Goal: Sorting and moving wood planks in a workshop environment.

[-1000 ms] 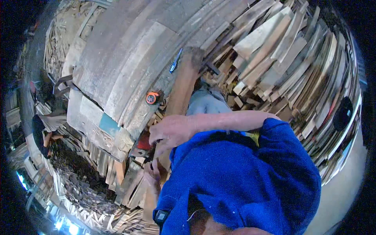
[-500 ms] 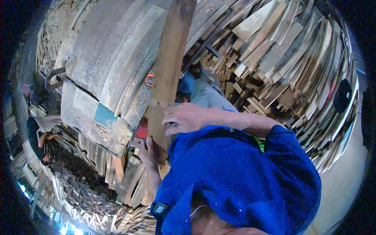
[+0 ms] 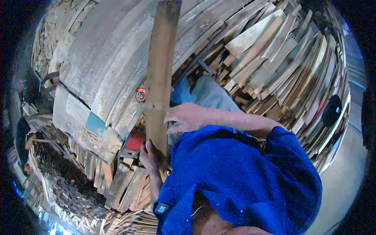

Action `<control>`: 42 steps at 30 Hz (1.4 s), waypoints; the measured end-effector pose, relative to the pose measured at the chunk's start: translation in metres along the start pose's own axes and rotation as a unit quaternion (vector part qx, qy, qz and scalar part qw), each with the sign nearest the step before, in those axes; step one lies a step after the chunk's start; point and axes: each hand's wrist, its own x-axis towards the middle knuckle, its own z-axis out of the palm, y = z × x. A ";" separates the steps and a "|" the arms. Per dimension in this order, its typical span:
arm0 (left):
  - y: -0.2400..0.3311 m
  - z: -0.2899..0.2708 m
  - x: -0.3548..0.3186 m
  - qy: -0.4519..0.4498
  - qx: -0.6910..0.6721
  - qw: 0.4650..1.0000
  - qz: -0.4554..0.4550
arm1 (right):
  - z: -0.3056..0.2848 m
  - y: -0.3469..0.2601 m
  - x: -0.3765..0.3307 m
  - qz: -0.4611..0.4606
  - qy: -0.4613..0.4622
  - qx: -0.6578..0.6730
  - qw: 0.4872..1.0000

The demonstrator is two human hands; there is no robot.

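A long brown wooden board (image 3: pixel 159 74) runs away from me, its far end over the timber-topped bench. My left hand (image 3: pixel 150 156) is closed on the board's left edge near its close end, fingers partly hidden. My right hand (image 3: pixel 186 118) grips the right edge farther along, with its fingers curled. Just left of the board, a red tool or machine part (image 3: pixel 136 140) shows beside my left hand; its kind is unclear. An orange-rimmed tape measure (image 3: pixel 141 94) lies on the bench beside the board.
Wide weathered planks (image 3: pixel 98 58) form the bench surface, with a teal patch (image 3: pixel 96 124) on it. Stacked wood pieces (image 3: pixel 290 74) crowd the right side. A dark cap-like object (image 3: pixel 332 111) rests on the stack. Another person (image 3: pixel 24 141) is at the far left, near a wood pile.
The board has shifted left in view and its far end now shows. More of the red object is visible. Both hands keep their hold.
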 end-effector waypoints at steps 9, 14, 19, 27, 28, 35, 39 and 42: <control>0.012 0.043 0.012 0.039 -0.028 0.999 0.001 | -0.050 0.019 -0.028 0.009 0.060 -0.071 0.996; 0.006 0.031 0.012 0.056 0.009 0.998 0.025 | -0.040 0.006 -0.023 0.045 0.047 -0.084 0.994; 0.008 -0.010 -0.024 0.072 0.028 0.997 0.019 | 0.011 0.002 -0.019 0.057 0.038 -0.062 0.996; -0.074 -0.055 -0.028 0.121 0.033 0.992 0.023 | 0.053 0.027 0.061 0.061 0.300 -0.146 0.941; -0.069 -0.059 -0.030 0.116 0.035 0.992 0.030 | 0.031 0.036 0.078 0.122 0.313 -0.209 0.918; -0.103 -0.053 -0.053 0.082 0.029 0.996 -0.028 | -0.008 0.181 0.128 0.208 0.179 -0.464 0.842; -0.109 -0.040 -0.073 0.082 0.007 0.994 -0.071 | 0.001 0.165 0.132 0.218 0.120 -0.475 0.844; -0.117 -0.030 -0.084 0.111 -0.033 0.992 -0.049 | 0.004 0.148 0.147 0.269 0.036 -0.562 0.781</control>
